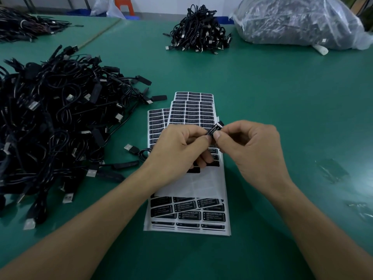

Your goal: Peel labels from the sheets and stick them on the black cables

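Both hands meet above a stack of label sheets [187,215] in the middle of the green table. My left hand [177,146] and my right hand [250,144] pinch a small black controller box [216,128] of a cable between thumbs and forefingers; a black label with white print lies along its top. That cable's coil and USB plug [131,148] trail out to the left of my left hand. The top sheet has a bare white patch [201,184] where labels are gone.
A big heap of black cables [60,122] fills the left side. A smaller heap [199,31] lies at the far middle, another [22,25] at the far left. A clear plastic bag of cables [298,23] sits at the far right.
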`<state>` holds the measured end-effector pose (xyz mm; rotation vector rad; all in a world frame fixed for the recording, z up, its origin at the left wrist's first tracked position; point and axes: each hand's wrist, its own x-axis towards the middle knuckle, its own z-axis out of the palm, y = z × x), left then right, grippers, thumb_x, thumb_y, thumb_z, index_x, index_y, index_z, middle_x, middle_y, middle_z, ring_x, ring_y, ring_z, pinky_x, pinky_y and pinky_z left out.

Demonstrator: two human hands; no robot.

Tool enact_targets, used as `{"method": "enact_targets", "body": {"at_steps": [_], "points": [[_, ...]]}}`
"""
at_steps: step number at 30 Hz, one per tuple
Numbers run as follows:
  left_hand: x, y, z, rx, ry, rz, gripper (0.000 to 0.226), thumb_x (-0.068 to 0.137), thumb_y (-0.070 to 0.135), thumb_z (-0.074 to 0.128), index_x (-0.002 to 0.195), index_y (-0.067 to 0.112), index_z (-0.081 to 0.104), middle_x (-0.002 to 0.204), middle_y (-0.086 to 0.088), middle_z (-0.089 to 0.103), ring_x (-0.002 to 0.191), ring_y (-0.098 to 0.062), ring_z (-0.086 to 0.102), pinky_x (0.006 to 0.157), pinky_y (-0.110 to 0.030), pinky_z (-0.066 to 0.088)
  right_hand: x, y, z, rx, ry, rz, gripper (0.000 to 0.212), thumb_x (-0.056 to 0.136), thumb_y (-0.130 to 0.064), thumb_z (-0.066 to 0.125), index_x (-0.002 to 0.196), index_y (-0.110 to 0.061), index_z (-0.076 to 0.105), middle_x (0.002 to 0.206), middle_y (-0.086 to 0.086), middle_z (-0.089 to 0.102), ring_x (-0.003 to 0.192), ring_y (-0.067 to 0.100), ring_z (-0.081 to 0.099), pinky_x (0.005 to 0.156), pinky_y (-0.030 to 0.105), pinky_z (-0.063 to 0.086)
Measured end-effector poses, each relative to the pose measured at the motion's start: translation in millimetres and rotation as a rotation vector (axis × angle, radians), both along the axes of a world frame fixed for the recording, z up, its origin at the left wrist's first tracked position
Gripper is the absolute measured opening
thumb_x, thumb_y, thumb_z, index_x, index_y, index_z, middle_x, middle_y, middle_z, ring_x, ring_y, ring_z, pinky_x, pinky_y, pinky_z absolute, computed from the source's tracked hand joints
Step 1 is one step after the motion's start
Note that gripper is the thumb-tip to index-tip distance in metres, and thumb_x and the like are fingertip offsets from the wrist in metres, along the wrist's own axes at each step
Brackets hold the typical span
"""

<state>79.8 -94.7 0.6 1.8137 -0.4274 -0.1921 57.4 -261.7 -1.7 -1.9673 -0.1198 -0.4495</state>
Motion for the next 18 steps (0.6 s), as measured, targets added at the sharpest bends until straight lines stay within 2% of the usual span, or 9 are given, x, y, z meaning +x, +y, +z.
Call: {"method": "enact_targets", "body": {"at_steps": [3,7,13,18], "points": [[-0.7,-1.2,-0.3,-0.026,0.002,0.017,0.024,0.101,0.014,0.058,0.082,0.022,0.071,0.065,-0.001,0.072,0.055,-0.009,0.066,0.048,-0.014,0.045,-0.2,0.9,0.7,0.008,-0.01,-0.009,0.013,0.086,-0.017,0.074,0.076,-0.023,0.075,0.069,-0.012,0.073,0.062,0.005,0.067,0.063,0.02,0.055],[-0.3,-2.7,-0.9,-0.034,0.024,0.024,0.022,0.101,0.014,0.058,0.084,0.02,0.07,0.067,-0.002,0.073,0.055,-0.008,0.066,0.047,-0.014,0.044,-0.1,1.1,0.9,0.01,-0.006,-0.025,0.013,0.085,-0.018,0.074,0.074,-0.024,0.074,0.068,-0.011,0.072,0.062,0.008,0.068,0.063,0.025,0.058],[0.4,-2.0,0.2,-0.047,0.035,0.005,0.022,0.101,0.015,0.056,0.086,0.023,0.069,0.07,-0.001,0.074,0.056,-0.007,0.066,0.047,-0.015,0.045,1.1,-0.1,0.6,0.017,0.007,-0.043,0.015,0.085,-0.019,0.075,0.071,-0.024,0.074,0.067,-0.011,0.072,0.06,0.004,0.064,0.062,0.024,0.056],[1.0,-1.5,-0.1,-0.069,0.037,0.007,0.022,0.101,0.015,0.057,0.086,0.023,0.071,0.071,-0.003,0.074,0.056,-0.008,0.066,0.047,-0.016,0.046,0.7,-0.1,0.3,0.034,-0.017,-0.033,0.016,0.085,-0.019,0.075,0.07,-0.026,0.073,0.067,-0.011,0.072,0.059,0.001,0.062,0.059,0.018,0.051]]}}
